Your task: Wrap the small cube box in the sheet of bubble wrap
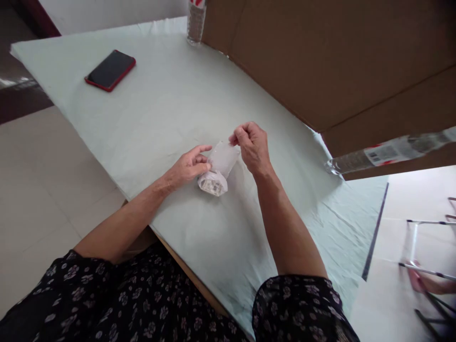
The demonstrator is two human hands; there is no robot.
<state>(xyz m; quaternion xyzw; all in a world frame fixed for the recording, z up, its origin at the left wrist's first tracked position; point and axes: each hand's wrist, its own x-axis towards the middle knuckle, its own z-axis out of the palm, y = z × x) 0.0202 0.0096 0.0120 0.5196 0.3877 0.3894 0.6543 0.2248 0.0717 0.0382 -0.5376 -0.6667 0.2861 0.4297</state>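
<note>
A small packet in thin, whitish, see-through wrapping (223, 159) rests on the cloth in front of me. Pale, patterned contents show at its near end, but I cannot make out what they are. My left hand (188, 166) steadies the packet from the left, thumb pressed on the wrapping and index finger stretched along the side. At the far right corner, my right hand (251, 145) pinches the edge of the wrapping between thumb and fingertips, its other fingers curled in.
A pale green cloth (160, 95) covers the table. A red-cased phone (111, 70) lies at the far left. A large brown cardboard panel (320, 61) stands at the right, with a clear bottle (195, 23) and another bottle (384, 154) along it. A metal-framed seat (427, 222) is beyond the table.
</note>
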